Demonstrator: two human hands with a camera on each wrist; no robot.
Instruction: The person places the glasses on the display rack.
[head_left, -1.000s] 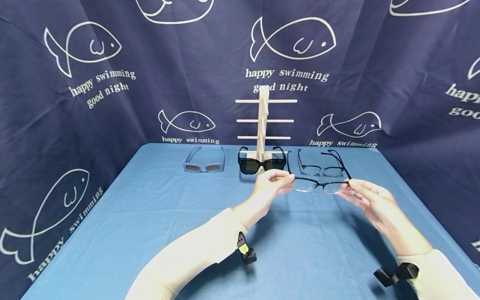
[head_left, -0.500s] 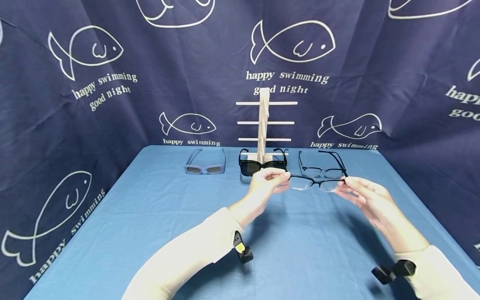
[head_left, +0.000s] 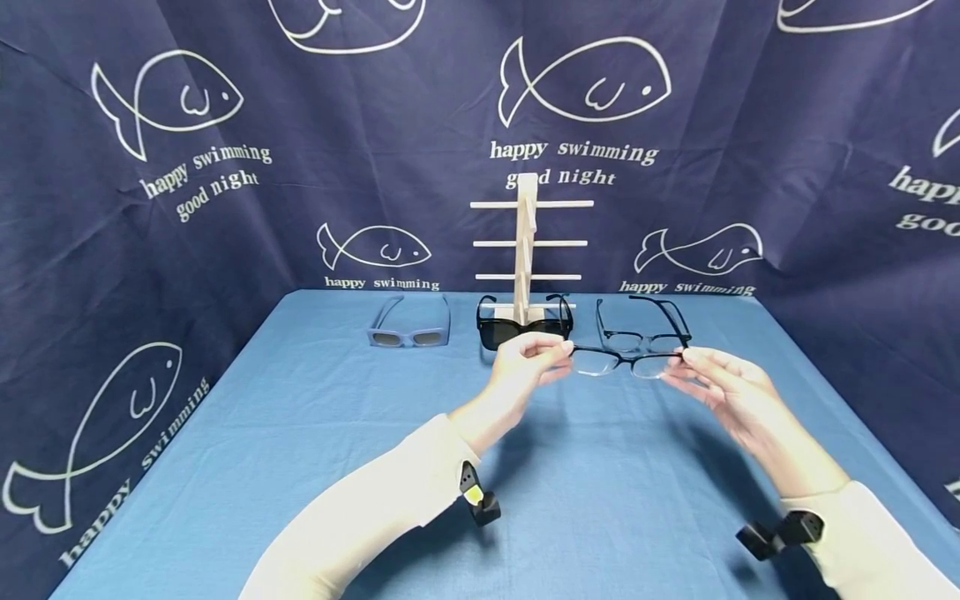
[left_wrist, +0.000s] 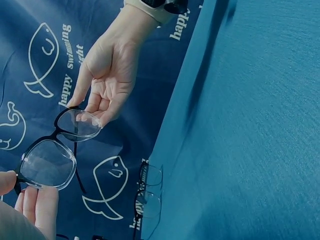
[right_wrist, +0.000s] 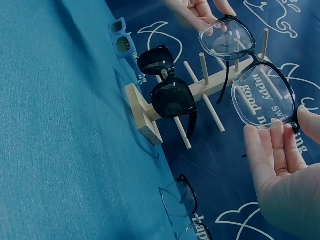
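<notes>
A pair of eyeglasses (head_left: 622, 360) with a black upper frame and clear lenses is held above the table between both hands. My left hand (head_left: 519, 371) pinches its left corner with thumb and fingers. At the opposite corner, my right hand (head_left: 731, 387) pinches the frame near the hinge. The right wrist view shows the eyeglasses (right_wrist: 256, 59) with thumbs at the dark rim and fingertips along the clear lower edge. Behind my left hand, black sunglasses (head_left: 498, 334) sit at the lowest bar of a wooden display stand (head_left: 525, 242), partly covered by the hand.
Another pair of dark-topped eyeglasses (head_left: 625, 341) lies with temples unfolded at the back right of the blue-covered table (head_left: 300, 417). Lavender sunglasses (head_left: 408, 339) lie at the back left. A navy fish-print curtain (head_left: 420, 133) hangs close behind the stand.
Both hands have shifted slightly left and a little farther back, carrying the eyeglasses with them. The stand and the other glasses have stayed in place.
</notes>
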